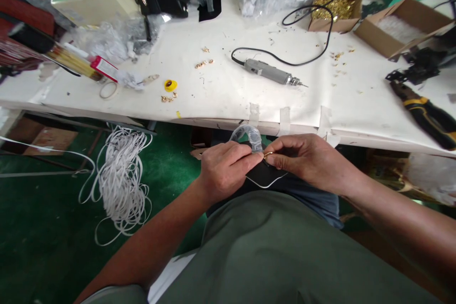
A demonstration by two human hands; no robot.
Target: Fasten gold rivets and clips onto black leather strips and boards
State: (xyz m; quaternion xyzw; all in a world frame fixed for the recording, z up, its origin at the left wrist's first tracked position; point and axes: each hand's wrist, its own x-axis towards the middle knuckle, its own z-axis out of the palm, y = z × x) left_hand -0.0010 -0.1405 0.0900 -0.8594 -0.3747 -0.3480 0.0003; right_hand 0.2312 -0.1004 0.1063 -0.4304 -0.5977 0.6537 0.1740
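Observation:
Just below the table edge, over my lap, is a black leather-like bag part (265, 176) with a pale edge. A curved handle wrapped in clear plastic (252, 136) rises from it. My left hand (226, 167) is closed on the black part at the base of the handle, its fingers partly covering it. Thumb and forefinger of my right hand (308, 159) pinch a small gold metal fitting (268, 155) against the handle's base. The fitting's exact shape is mostly hidden by the fingertips.
On the white table (221, 95) lie a grey corded rotary tool (269, 72), scattered gold fittings (203, 63), a yellow round container (170, 85) and pliers (425, 111). Cardboard boxes (406, 26) stand at the back right. White cord (123, 180) hangs at the left.

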